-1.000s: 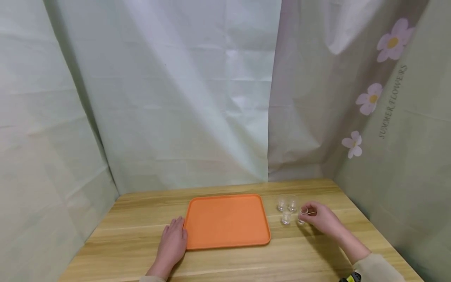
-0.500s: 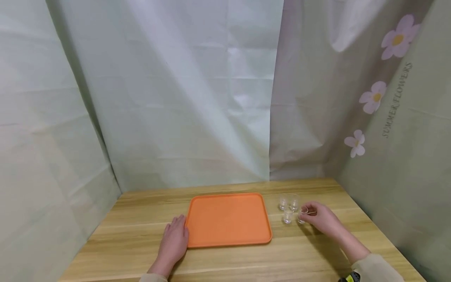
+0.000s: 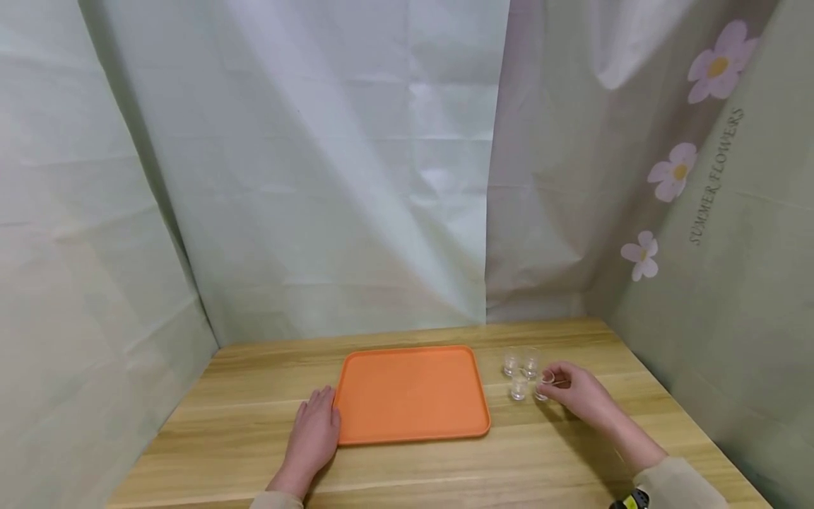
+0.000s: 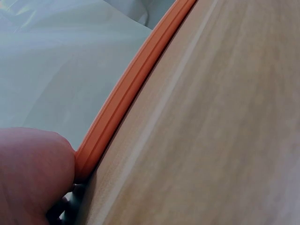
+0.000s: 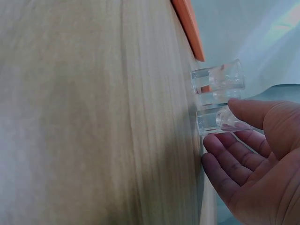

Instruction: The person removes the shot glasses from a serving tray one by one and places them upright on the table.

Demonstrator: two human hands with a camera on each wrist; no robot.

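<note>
My right hand (image 3: 581, 396) pinches a small clear shot glass (image 5: 213, 121) between thumb and fingers. That glass stands upright on the wooden table, at the right of a close group. Just left of it is another shot glass (image 3: 518, 387), with two more behind, a left one (image 3: 511, 363) and a right one (image 3: 531, 364). In the right wrist view the glasses partly overlap. An orange rectangular tray (image 3: 412, 396) lies flat left of the glasses. My left hand (image 3: 311, 435) rests on the table with its fingers extended along the tray's left edge, touching it.
The wooden table (image 3: 407, 474) carries the tray and glasses. Pale green curtains (image 3: 350, 177) hang behind it and at both sides; the right one (image 3: 731, 304) has printed flowers. A dark and yellow wrist device (image 3: 631, 500) shows at my right sleeve.
The gripped shot glass has shifted slightly left, closer to the neighbouring front glass. My left hand and the tray stay put, while the head view drifts a little.
</note>
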